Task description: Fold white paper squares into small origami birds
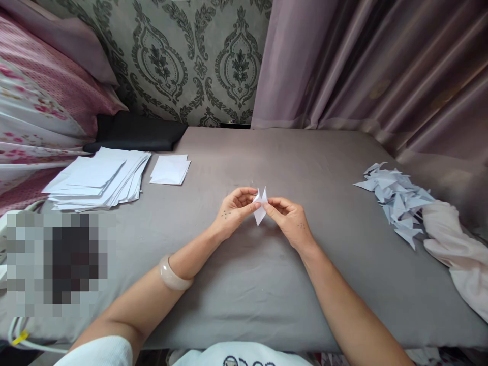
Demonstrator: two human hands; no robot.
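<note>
A small white piece of folded paper [260,212] is held up over the middle of the grey-covered table. Two narrow points rise from its top and one point faces down. My left hand [235,211] pinches its left side between thumb and fingers. On the other side, the thumb and index finger of my right hand [287,216] grip the paper, with the remaining fingers curled behind. Both hands are closed on this same piece, and the fingertips partly cover it.
Stacked white paper sheets [102,175] and a smaller pile of square papers [170,169] lie at the left. Behind them is a black flat item [139,131]. Folded white paper pieces [398,195] are heaped at the right beside a pale cloth [453,239]. Curtains [343,61] hang behind.
</note>
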